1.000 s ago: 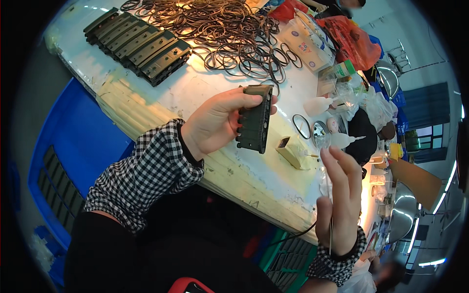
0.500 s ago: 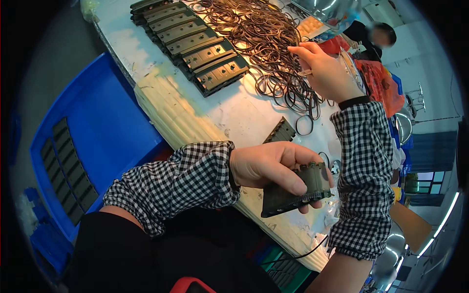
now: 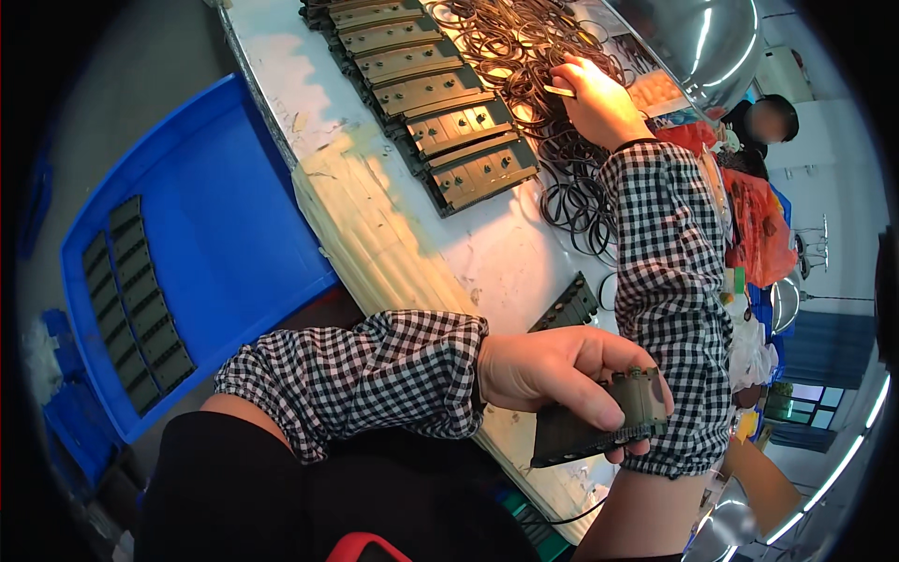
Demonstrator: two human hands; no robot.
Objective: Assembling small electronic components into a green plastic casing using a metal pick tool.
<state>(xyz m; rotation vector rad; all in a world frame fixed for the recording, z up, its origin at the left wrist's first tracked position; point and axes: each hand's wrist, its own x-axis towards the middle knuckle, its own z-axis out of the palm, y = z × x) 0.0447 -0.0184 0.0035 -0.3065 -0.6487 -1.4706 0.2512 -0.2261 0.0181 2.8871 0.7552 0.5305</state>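
Observation:
My left hand [image 3: 571, 379] is closed around a dark olive-green rectangular plastic housing [image 3: 585, 433], held tilted above the near table edge. My right hand [image 3: 599, 101] reaches into the far pile of dark rubber rings [image 3: 576, 192]. Its fingers are bent together over the rings, and a short pale stick [image 3: 560, 91] pokes out of its grip. Whether it also pinches a ring cannot be made out. Just beyond my left hand, another dark green part [image 3: 571, 304] lies on the table. A row of similar green housings [image 3: 478, 175] with small dark posts lies left of the rings.
A blue bin [image 3: 239, 225] at the left holds several flat dark green parts [image 3: 145, 304]. The white table [image 3: 496, 248] has a pale padded edge [image 3: 375, 225]. At the far right are a shiny round lamp shade [image 3: 698, 42], red plastic bags [image 3: 757, 225] and another person [image 3: 763, 122].
My right hand has moved farther into the ring pile, its fingers lowering onto it. The left hand still holds the housing. The whole view has shifted a little.

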